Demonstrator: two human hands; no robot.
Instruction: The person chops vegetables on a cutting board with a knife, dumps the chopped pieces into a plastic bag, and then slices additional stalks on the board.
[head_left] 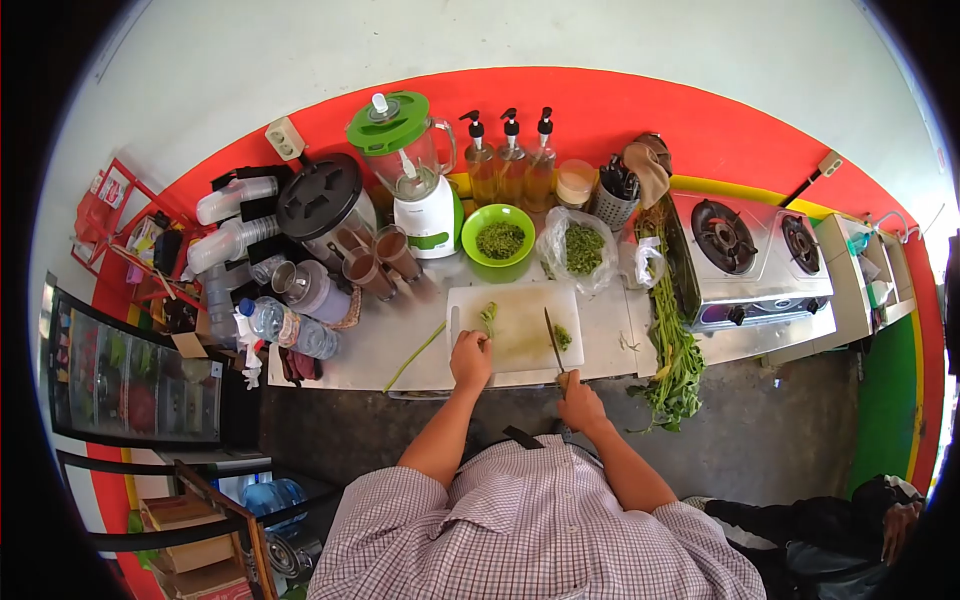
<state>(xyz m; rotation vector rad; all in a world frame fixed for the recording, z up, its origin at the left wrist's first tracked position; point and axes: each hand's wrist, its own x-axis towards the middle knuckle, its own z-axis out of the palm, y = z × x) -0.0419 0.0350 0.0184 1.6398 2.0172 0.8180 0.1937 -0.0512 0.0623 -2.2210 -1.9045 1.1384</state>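
Head: green bowl (497,268) beyond chopping board (515,322).

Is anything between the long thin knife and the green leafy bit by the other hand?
Nothing visible. Between the long thin knife in the right hand and the green leafy bit by the left hand is just bare white rectangular cutting board; the chopped green pile is on the knife's other side.

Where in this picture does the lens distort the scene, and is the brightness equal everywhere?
Head view: strong fisheye bends the red wall band into an arc, with black corners; head view: glare whitens the far right edge, while the floor is much darker; head view: the cutting board is bright and readable.
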